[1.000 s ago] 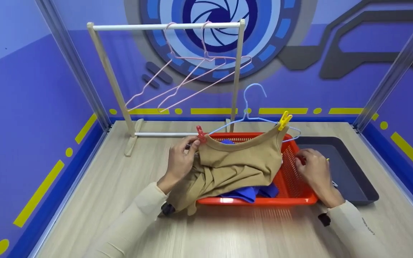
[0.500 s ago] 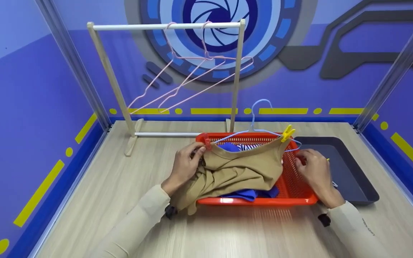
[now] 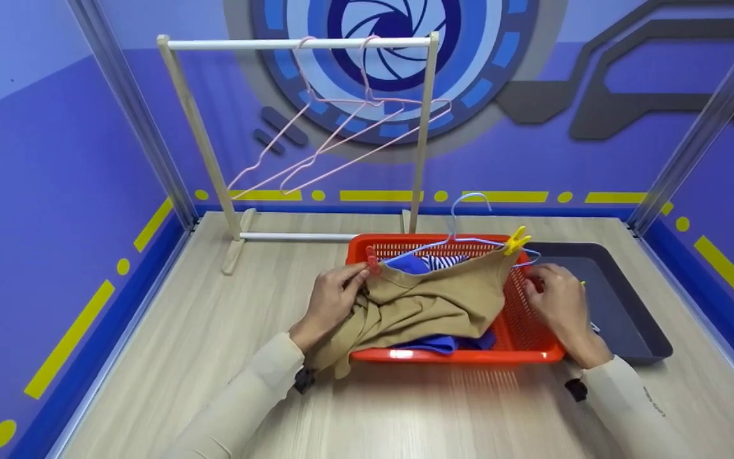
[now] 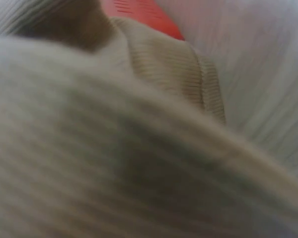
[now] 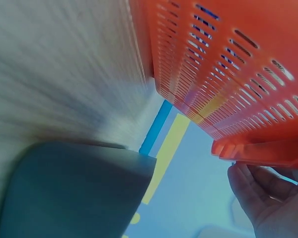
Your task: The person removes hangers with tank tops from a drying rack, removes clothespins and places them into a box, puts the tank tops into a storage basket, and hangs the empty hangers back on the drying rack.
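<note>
My left hand [image 3: 330, 299] pinches a tan top [image 3: 443, 296] at its left shoulder, just below a red clothespin [image 3: 373, 260]. A yellow clothespin [image 3: 517, 240] fastens the other shoulder to a light blue hanger [image 3: 453, 223]. The top drapes over a red basket [image 3: 456, 356], part of it hanging past the left side. In the left wrist view, blurred tan cloth [image 4: 114, 139] covers most of the picture. On the basket's right side, my right hand [image 3: 558, 303] grips the rim with curled fingers; the right wrist view has these fingers [image 5: 258, 186] at the rim from outside.
Blue cloth [image 3: 437, 344] and a striped piece [image 3: 445, 262] lie in the basket. A dark grey tray [image 3: 628, 306] stands to its right. Behind, a wooden rack [image 3: 198, 127] carries two pink hangers [image 3: 332, 146] on its rod. Purple walls enclose the table.
My left hand has moved down and slightly right with the top's shoulder. The blue hanger and both clothespins have sunk toward the basket. My right hand has stayed in place.
</note>
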`<state>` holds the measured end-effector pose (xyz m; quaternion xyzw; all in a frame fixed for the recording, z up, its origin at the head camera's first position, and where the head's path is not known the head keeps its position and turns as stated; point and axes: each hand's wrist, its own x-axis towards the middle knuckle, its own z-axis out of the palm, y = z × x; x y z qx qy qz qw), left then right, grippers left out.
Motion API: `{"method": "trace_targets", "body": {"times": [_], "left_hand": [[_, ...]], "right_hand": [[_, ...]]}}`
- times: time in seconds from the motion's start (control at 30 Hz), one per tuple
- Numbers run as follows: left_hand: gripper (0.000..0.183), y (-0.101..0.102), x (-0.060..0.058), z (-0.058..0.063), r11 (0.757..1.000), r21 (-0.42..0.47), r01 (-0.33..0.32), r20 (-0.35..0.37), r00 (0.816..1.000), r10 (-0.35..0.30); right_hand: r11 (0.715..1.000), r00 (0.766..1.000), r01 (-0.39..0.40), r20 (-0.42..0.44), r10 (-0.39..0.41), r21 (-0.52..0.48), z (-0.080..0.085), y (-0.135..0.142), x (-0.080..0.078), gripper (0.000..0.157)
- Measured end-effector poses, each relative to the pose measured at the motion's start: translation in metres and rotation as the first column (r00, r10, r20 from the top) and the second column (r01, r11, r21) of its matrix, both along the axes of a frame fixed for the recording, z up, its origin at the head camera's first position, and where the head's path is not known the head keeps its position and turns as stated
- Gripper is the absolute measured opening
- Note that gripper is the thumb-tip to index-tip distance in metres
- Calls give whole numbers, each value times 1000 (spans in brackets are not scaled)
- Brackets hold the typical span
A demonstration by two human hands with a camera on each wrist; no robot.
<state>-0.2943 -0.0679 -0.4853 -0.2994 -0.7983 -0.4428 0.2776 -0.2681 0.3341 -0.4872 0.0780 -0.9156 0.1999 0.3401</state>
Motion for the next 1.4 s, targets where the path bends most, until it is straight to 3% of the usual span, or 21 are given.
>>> {"method": "trace_targets", "body": {"times": [0.27, 0.4, 0.6, 0.77, 0.97, 1.27, 1.4], "left_hand": [[22, 1, 1, -1, 1000, -15, -19, -7, 1000, 18], [23, 2, 2, 1, 1000, -21, -18, 15, 1000, 18], [22, 2, 2, 1, 1000, -21, -17, 9, 1000, 17], [22, 2, 1, 0, 999, -23, -25, -8, 1000, 25], [21, 2, -1, -2, 999, -24, -32, -1, 999, 32], [23, 3, -1, -3, 998, -26, -51, 4, 999, 51], [22, 3, -2, -4, 999, -15, -50, 3, 999, 50]], "right_hand": [[998, 1000, 9, 14, -10, 57, 10, 0, 5, 12], [1000, 1000, -15, 22, 14, 24, 28, 0, 10, 12], [992, 991, -129, -31, 129, -8, 61, -1, 6, 18], [985, 985, -170, 30, 170, -19, 77, -3, -2, 28], [973, 957, -225, 176, 230, -47, 83, -5, -11, 37], [954, 917, -285, 261, 301, -96, 86, -3, -19, 36], [956, 925, -282, 239, 295, -85, 87, -3, -21, 29]]}}
